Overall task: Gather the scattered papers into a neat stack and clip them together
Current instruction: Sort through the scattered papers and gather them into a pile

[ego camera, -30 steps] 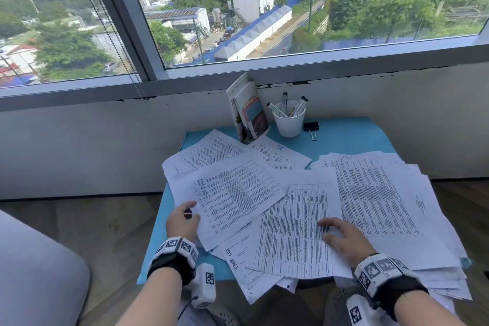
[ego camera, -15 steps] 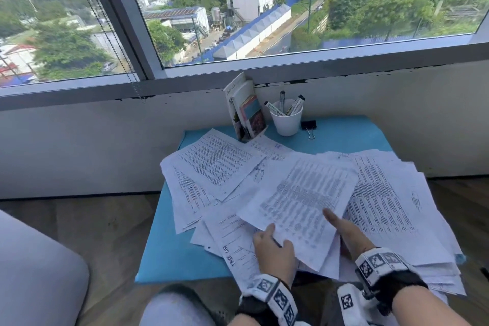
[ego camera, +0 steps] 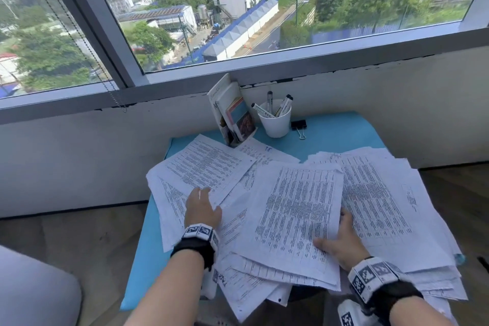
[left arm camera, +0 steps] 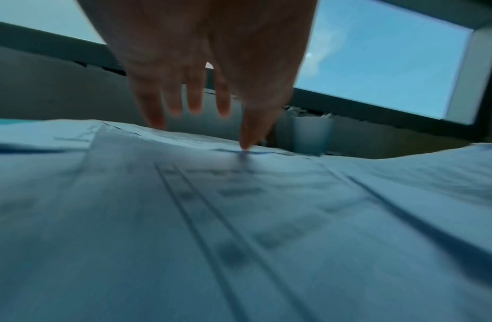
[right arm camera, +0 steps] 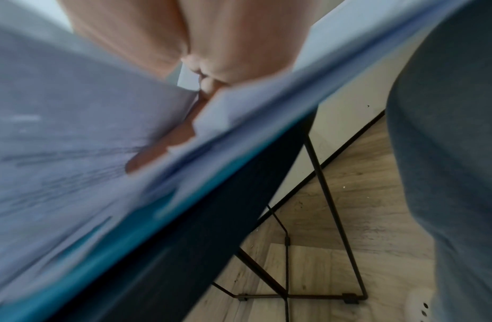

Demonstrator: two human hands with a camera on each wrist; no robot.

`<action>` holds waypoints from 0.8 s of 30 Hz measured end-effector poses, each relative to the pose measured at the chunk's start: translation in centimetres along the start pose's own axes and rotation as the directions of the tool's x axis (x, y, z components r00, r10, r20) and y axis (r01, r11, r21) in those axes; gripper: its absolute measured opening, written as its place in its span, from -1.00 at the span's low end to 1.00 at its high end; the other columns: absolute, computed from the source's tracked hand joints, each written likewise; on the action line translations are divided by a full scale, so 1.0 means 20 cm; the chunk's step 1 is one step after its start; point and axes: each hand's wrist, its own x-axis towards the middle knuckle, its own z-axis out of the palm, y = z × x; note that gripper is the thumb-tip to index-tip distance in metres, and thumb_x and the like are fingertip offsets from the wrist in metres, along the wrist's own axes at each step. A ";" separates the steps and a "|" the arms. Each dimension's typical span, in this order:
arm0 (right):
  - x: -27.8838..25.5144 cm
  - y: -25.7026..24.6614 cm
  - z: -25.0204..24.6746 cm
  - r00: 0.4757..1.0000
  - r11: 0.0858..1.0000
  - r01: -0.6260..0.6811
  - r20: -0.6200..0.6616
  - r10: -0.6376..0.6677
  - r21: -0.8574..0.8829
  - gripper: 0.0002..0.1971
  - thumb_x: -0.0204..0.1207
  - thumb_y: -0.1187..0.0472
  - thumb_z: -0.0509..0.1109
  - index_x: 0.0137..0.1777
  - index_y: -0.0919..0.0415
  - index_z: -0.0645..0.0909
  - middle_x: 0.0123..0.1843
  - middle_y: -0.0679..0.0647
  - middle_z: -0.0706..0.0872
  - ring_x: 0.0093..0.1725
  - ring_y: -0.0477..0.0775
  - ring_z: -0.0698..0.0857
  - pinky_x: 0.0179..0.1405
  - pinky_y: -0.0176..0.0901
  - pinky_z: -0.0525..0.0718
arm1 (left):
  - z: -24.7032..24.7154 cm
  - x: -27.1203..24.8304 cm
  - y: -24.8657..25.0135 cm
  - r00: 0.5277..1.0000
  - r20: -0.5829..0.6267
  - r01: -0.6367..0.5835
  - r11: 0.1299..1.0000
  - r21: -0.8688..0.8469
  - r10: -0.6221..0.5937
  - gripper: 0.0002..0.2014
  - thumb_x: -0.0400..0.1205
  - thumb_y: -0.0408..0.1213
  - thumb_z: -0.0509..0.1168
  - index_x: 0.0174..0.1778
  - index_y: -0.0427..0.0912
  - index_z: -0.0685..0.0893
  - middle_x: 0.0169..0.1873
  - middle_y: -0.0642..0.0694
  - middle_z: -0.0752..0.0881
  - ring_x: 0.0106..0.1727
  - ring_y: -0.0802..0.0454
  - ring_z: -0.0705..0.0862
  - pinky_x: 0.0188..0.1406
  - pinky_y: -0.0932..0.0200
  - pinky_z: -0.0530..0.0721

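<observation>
Many printed sheets lie fanned over the blue table (ego camera: 338, 132). My left hand (ego camera: 202, 209) rests flat on the left-hand sheets (ego camera: 209, 164); the left wrist view shows that left hand (left arm camera: 206, 65) with straight, spread fingers, the tips touching paper. My right hand (ego camera: 341, 241) pinches the lower right corner of the central sheet (ego camera: 299, 209), thumb on top. In the right wrist view, the fingers (right arm camera: 162, 143) are tucked between sheets. A bigger pile (ego camera: 383, 206) spreads to the right. A black binder clip (ego camera: 299, 124) sits beside the cup at the back.
A white cup (ego camera: 275, 124) of markers and leaning booklets (ego camera: 232, 114) stand at the back of the table under the window ledge. Sheets overhang the near and right edges. A grey cushion (ego camera: 34, 294) is at lower left. Wooden floor surrounds the table.
My left hand has moved from the near middle up and left onto the left-hand sheets. The central sheet has turned straighter on the pile, and my right thumb now lies on its corner.
</observation>
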 end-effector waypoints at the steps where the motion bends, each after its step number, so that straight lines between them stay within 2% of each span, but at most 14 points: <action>1: 0.00 0.00 0.00 1.000 1.000 0.001 0.001 -0.001 0.007 -0.01 0.30 0.46 0.55 0.52 -0.05 -0.03 0.24 0.03 0.49 0.19 0.11 0.54 0.34 0.15 0.51 | 0.00 0.04 -0.01 0.997 0.072 0.009 0.999 0.037 -0.012 -0.42 0.59 -0.14 0.29 0.54 -0.10 0.33 0.55 -0.15 0.33 0.54 -0.13 0.33 0.48 -0.01 0.37; 3: 0.00 0.00 0.00 1.000 1.000 0.007 0.015 -0.007 0.023 -0.01 0.31 0.46 0.54 0.52 -0.06 -0.05 0.22 0.00 0.49 0.16 0.08 0.54 0.31 0.11 0.53 | -0.02 0.10 0.01 0.990 0.138 0.013 0.991 0.136 -0.032 -0.48 0.60 -0.08 0.29 0.48 -0.09 0.41 0.41 -0.14 0.54 0.39 -0.12 0.52 0.34 0.02 0.52; 5: -0.01 -0.01 0.00 0.999 0.999 0.015 0.031 -0.016 0.031 -0.03 0.34 0.44 0.52 0.52 -0.07 -0.07 0.21 -0.02 0.48 0.16 0.06 0.53 0.31 0.10 0.52 | -0.04 0.11 0.05 0.992 0.123 -0.021 0.968 0.250 -0.010 -0.65 0.62 -0.05 0.26 0.26 -0.14 0.58 0.17 -0.17 0.69 0.16 -0.14 0.66 0.11 0.06 0.63; 7: 0.00 0.01 0.00 0.999 0.998 0.015 0.042 -0.017 0.063 -0.07 0.41 0.40 0.48 0.53 -0.07 -0.10 0.26 0.00 0.47 0.19 0.08 0.53 0.33 0.10 0.52 | -0.06 0.09 0.08 0.995 0.092 -0.070 0.946 0.318 0.043 -0.74 0.65 -0.08 0.22 0.00 -0.22 0.63 -0.03 -0.20 0.73 -0.03 -0.16 0.69 -0.11 0.09 0.63; 10: 0.00 0.02 0.00 0.999 0.996 0.016 0.035 -0.019 0.090 -0.21 0.54 0.34 0.33 0.49 -0.17 -0.14 0.36 0.08 0.47 0.24 0.17 0.57 0.37 0.26 0.53 | -0.06 0.06 0.11 0.995 -0.066 -0.072 0.988 0.134 0.081 -0.85 0.66 -0.21 0.19 -0.16 -0.21 0.46 -0.29 -0.22 0.64 -0.28 -0.18 0.58 -0.33 0.11 0.46; 12: -0.01 0.02 0.01 1.000 0.996 0.011 0.021 -0.013 0.092 -0.20 0.54 0.35 0.32 0.44 -0.29 -0.14 0.35 0.11 0.49 0.21 0.23 0.61 0.31 0.32 0.57 | -0.04 0.00 0.15 0.967 -0.184 -0.199 0.974 -0.111 0.177 -0.88 0.62 -0.32 0.24 -0.19 -0.19 0.43 -0.42 -0.17 0.57 -0.39 -0.13 0.51 -0.37 0.13 0.41; 14: -0.03 0.03 0.01 0.999 0.994 0.042 0.013 -0.044 0.102 -0.11 0.49 0.41 0.35 0.43 -0.32 -0.19 0.31 0.07 0.49 0.19 0.22 0.63 0.31 0.30 0.57 | -0.02 -0.13 0.19 0.870 -0.235 -0.483 0.845 -0.227 0.434 -0.92 0.53 -0.39 0.30 -0.12 -0.16 0.55 -0.43 -0.09 0.62 -0.44 -0.06 0.55 -0.41 0.18 0.51; 16: -0.04 0.02 0.02 0.993 0.986 0.114 0.025 -0.118 0.123 0.00 0.44 0.50 0.38 0.50 -0.23 -0.25 0.31 -0.02 0.46 0.22 0.11 0.59 0.39 0.20 0.50 | 0.03 -0.29 0.20 0.725 -0.116 -0.683 0.687 -0.246 0.679 -0.83 0.48 -0.30 0.27 -0.02 -0.09 0.61 -0.35 -0.03 0.70 -0.39 0.05 0.64 -0.32 0.29 0.64; 17: -0.05 0.02 0.02 0.990 0.983 0.133 0.029 -0.138 0.128 0.01 0.43 0.53 0.38 0.54 -0.17 -0.24 0.24 -0.07 0.47 0.15 0.04 0.58 0.37 0.12 0.50 | 0.06 -0.36 0.20 0.670 -0.022 -0.726 0.647 -0.234 0.742 -0.83 0.48 -0.26 0.23 -0.05 -0.11 0.63 -0.32 -0.02 0.71 -0.37 0.06 0.65 -0.30 0.32 0.65; 18: -0.05 0.01 0.01 0.989 0.980 0.139 0.025 -0.144 0.140 -0.07 0.45 0.52 0.38 0.57 -0.09 -0.13 0.12 -0.09 0.49 0.05 0.00 0.57 0.28 0.03 0.54 | 0.09 -0.43 0.19 0.628 0.055 -0.751 0.623 -0.220 0.776 -0.84 0.47 -0.25 0.20 -0.12 -0.15 0.64 -0.34 -0.03 0.70 -0.36 0.04 0.64 -0.31 0.28 0.65; 19: -0.03 -0.01 0.00 0.992 0.973 0.124 -0.005 -0.126 0.193 -0.28 0.51 0.44 0.36 0.55 0.01 0.09 0.03 -0.02 0.53 -0.02 0.03 0.56 0.19 -0.03 0.60 | 0.11 -0.48 0.18 0.602 0.112 -0.762 0.611 -0.214 0.791 -0.85 0.46 -0.24 0.18 -0.18 -0.18 0.62 -0.36 -0.05 0.67 -0.36 0.01 0.62 -0.33 0.20 0.65; 21: -0.03 -0.05 -0.02 1.000 0.966 0.009 -0.001 -0.009 0.257 -0.73 0.65 0.26 0.17 0.32 0.25 0.46 -0.05 0.17 0.61 -0.08 0.13 0.60 0.04 -0.12 0.63 | 0.13 -0.53 0.14 0.590 0.175 -0.752 0.616 -0.235 0.788 -0.84 0.42 -0.23 0.18 -0.23 -0.21 0.61 -0.37 -0.07 0.65 -0.34 -0.01 0.59 -0.31 0.10 0.61; 22: -0.04 -0.07 -0.04 0.999 0.961 -0.043 0.007 0.043 0.272 -0.78 0.69 0.27 0.10 0.12 0.32 0.56 -0.15 0.18 0.62 -0.18 0.11 0.60 -0.02 -0.07 0.63 | 0.13 -0.55 0.13 0.598 0.192 -0.734 0.628 -0.259 0.778 -0.82 0.41 -0.21 0.19 -0.21 -0.20 0.63 -0.35 -0.06 0.65 -0.32 0.01 0.59 -0.28 0.09 0.61; 24: -0.04 -0.06 -0.06 0.992 0.933 -0.109 0.092 0.082 0.344 -0.63 0.73 0.12 0.05 -0.17 0.23 0.60 -0.31 0.16 0.67 -0.32 0.06 0.67 -0.19 -0.03 0.71 | 0.12 -0.55 0.09 0.633 0.206 -0.687 0.664 -0.296 0.746 -0.79 0.41 -0.18 0.21 -0.16 -0.19 0.65 -0.33 -0.04 0.66 -0.30 0.04 0.59 -0.24 0.10 0.61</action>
